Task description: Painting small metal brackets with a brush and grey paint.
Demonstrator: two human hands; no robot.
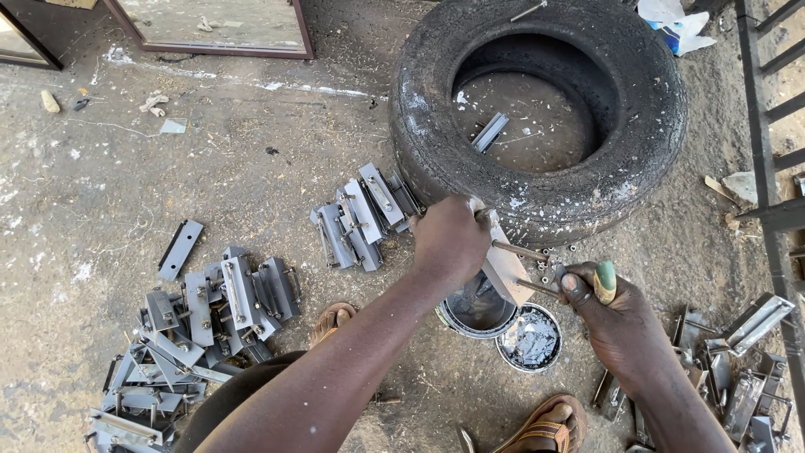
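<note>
My left hand (449,242) grips a flat grey metal piece (506,267) with a rod through it, holding it tilted over an open paint can (476,312). My right hand (616,317) is closed on a green-handled tool (605,281) whose thin shaft reaches to the metal piece. A second round tin (529,339) with grey paint sits beside the can, between my hands.
A worn black tyre (537,117) lies on the dirt floor just beyond my hands. Grey metal brackets lean against the tyre (362,218); a large pile (193,327) lies at left and more brackets (738,369) at right. My sandalled feet (537,428) are below.
</note>
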